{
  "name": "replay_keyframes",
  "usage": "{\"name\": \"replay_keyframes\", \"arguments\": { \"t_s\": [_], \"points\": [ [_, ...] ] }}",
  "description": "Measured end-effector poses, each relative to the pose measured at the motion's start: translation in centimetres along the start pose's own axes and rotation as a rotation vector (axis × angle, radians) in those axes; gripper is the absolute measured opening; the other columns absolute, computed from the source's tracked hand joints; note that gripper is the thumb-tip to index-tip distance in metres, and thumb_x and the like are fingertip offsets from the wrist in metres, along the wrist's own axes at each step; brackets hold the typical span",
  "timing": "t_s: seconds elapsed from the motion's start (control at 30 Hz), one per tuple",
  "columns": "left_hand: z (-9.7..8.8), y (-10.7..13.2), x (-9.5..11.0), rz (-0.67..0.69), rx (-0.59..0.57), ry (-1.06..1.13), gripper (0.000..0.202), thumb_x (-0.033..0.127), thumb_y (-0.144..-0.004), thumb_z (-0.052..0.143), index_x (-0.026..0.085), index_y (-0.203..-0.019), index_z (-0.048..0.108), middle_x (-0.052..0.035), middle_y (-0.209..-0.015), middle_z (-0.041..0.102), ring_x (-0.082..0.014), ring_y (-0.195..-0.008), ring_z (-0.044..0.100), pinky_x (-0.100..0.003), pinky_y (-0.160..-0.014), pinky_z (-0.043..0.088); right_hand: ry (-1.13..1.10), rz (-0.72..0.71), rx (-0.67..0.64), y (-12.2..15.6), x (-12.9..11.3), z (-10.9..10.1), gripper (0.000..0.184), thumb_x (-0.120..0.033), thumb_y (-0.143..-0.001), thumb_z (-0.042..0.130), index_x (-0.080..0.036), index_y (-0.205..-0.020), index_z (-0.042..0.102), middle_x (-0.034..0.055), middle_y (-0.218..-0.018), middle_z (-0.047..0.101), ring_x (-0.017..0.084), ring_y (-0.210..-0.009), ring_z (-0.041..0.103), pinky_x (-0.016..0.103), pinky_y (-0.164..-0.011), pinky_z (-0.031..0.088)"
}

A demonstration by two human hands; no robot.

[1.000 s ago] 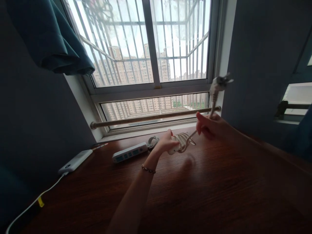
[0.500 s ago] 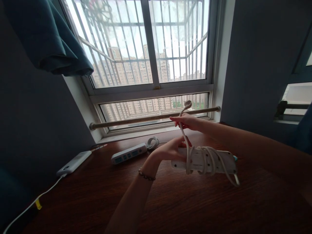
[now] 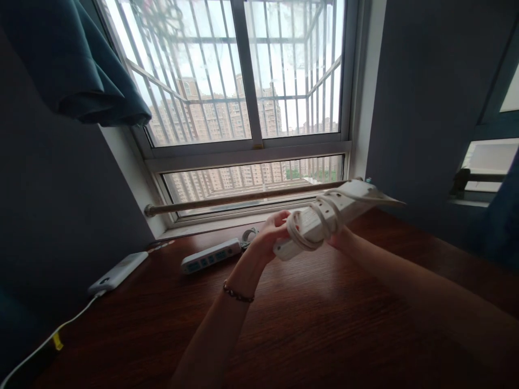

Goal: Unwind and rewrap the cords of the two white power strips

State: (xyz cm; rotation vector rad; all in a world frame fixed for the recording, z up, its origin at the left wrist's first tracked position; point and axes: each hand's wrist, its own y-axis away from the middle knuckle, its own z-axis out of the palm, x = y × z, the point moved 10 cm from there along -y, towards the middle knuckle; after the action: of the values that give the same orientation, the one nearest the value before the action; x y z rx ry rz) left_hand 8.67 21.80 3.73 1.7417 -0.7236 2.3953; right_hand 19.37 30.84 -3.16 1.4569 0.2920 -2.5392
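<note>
Both hands are up off the wooden desk (image 3: 324, 324), holding a white power strip (image 3: 324, 219) between them. The left hand (image 3: 270, 235) is closed around the strip's near end, thumb over the top face. The right hand (image 3: 338, 237) sits under the strip's middle and is mostly hidden by it; it appears to support the body from below, but whether its fingers are curled shut cannot be told.

The strip's own cord (image 3: 312, 227) is looped several times around its body, the coils bunched just right of the left hand's thumb. The far end of the strip points up and away from the hands, toward the wooden rail (image 3: 227, 200) under the window (image 3: 247, 81).

Change from half a second ago: the right hand was then raised above the strip, pulling a free length of cord with the plug showing. Now it has dropped beneath the strip, no loose cord trails from it, and the strip has tilted from level to slanting upward. The plug is not visible now. Reading: the last stretch of cord seems to have gone onto the coil, so the wrapping looks close to finished.

Beyond the left hand, on the desk, lies a second power strip (image 3: 211, 255) with a small coiled cable (image 3: 249, 236) at its end. Further left of that hand rests a white power bank (image 3: 118, 272), its charging lead (image 3: 48, 340) running off toward the desk's near corner.
</note>
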Motion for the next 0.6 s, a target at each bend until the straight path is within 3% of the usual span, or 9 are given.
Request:
{"name": "replay_keyframes", "arguments": {
  "t_s": [0.07, 0.17, 0.23, 0.37, 0.5, 0.6],
  "points": [
    [-1.6, -0.3, 0.1, 0.028, 0.124, 0.114, 0.027, 0.029, -0.063, 0.071, 0.011, -0.079, 0.058, -0.0012, -0.067, 0.058, -0.0097, -0.057, 0.053, -0.018, -0.05, 0.043, -0.108, -0.011, 0.105, 1.7, 1.9, -1.7, 0.047, -0.04, -0.04, 0.088, -0.017, -0.07, 0.061, -0.0013, -0.075, 0.056, 0.007, -0.059, 0.047, 0.017, -0.053, 0.042],
    [-2.9, -0.8, -0.8, -0.001, 0.179, 0.351, 0.024, 0.032, -0.076, 0.054, 0.009, -0.082, 0.059, -0.0065, -0.066, 0.06, -0.0124, -0.053, 0.054, -0.02, -0.045, 0.044, -0.152, 0.041, 0.097, 4.9, 4.5, -1.7, 0.042, -0.035, -0.047, 0.088, -0.016, -0.078, 0.068, 0.0008, -0.075, 0.055, 0.007, -0.059, 0.048, 0.016, -0.053, 0.042],
    [-3.2, -1.2, -1.6, -0.057, 0.173, 0.426, 0.032, 0.031, -0.082, 0.042, 0.005, -0.083, 0.06, -0.0111, -0.065, 0.06, -0.0103, -0.048, 0.051, -0.017, -0.041, 0.041, -0.124, 0.007, 0.098, 6.6, 4.6, -1.5, 0.037, -0.033, -0.052, 0.087, -0.014, -0.079, 0.069, 0.0027, -0.074, 0.056, 0.007, -0.061, 0.05, 0.015, -0.054, 0.042],
    [-3.7, -1.6, -3.3, -0.203, 0.197, 0.402, 0.04, 0.031, -0.087, 0.031, 0.001, -0.087, 0.058, -0.0164, -0.068, 0.06, -0.0082, -0.046, 0.048, -0.014, -0.036, 0.035, 0.125, -0.216, 0.177, 8.1, 0.7, -1.7, 0.036, -0.04, -0.058, 0.083, -0.009, -0.071, 0.068, 0.0067, -0.066, 0.057, 0.01, -0.058, 0.05, 0.017, -0.051, 0.041],
    [-3.2, -1.7, -4.9, -0.336, 0.188, 0.382, 0.044, 0.033, -0.091, 0.027, 0.001, -0.089, 0.057, -0.0133, -0.064, 0.058, -0.0053, -0.044, 0.044, -0.011, -0.036, 0.032, 0.317, -0.432, 0.235, 8.5, -4.6, -1.8, 0.043, -0.049, -0.066, 0.076, -0.007, -0.071, 0.068, 0.0112, -0.064, 0.058, 0.011, -0.049, 0.048, 0.02, -0.042, 0.035],
    [-2.2, -1.8, -6.1, -0.4, 0.157, 0.432, 0.043, 0.028, -0.093, 0.023, 0.0, -0.09, 0.057, -0.0114, -0.067, 0.057, -0.0048, -0.047, 0.045, -0.011, -0.039, 0.032, 0.567, -0.576, 0.255, 9.3, -8.0, -0.7, 0.047, -0.053, -0.071, 0.07, -0.006, -0.064, 0.067, 0.0078, -0.052, 0.052, 0.009, -0.041, 0.04, 0.021, -0.038, 0.027]
  ]
}}
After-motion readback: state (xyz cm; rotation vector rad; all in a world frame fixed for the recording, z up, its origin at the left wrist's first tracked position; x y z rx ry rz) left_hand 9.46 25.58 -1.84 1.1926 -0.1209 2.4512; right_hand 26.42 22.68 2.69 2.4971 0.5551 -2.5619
